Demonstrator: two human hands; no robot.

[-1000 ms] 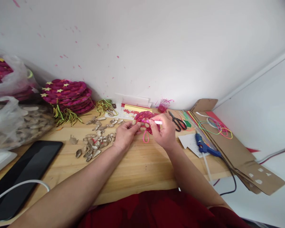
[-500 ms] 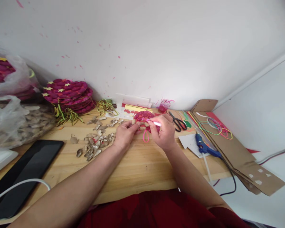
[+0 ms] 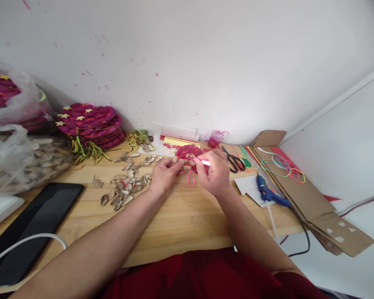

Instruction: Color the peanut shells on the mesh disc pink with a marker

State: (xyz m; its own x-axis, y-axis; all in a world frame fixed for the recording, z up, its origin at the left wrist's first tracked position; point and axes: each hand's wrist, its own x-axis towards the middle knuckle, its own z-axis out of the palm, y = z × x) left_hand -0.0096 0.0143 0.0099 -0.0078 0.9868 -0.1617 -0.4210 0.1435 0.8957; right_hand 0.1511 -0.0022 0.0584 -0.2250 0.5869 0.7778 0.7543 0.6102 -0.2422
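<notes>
A round magenta piece (image 3: 188, 152) with some unpainted tan shells on it lies at the middle of the wooden table. My left hand (image 3: 166, 174) pinches its left edge, thumb and fingers together. In my right hand (image 3: 214, 170) is a white brush (image 3: 206, 162), its tip down at the piece and hidden by the fingers. A pink loop of cord (image 3: 191, 178) hangs from the piece's near edge, between the hands. Loose peanut shells (image 3: 126, 189) are spread left of my left hand. Behind the piece stands a cup of magenta paint (image 3: 214, 140).
Black scissors (image 3: 233, 160), a blue glue gun (image 3: 269, 194) and cardboard (image 3: 314, 207) with coloured cords lie on the right. On the left are a stack of magenta discs (image 3: 92, 124), a bag of shells (image 3: 34, 162) and a black tablet (image 3: 34, 228).
The white brush has shifted slightly within my right hand, and its tip is now more hidden by the fingers. My left hand keeps its hold in the same place.
</notes>
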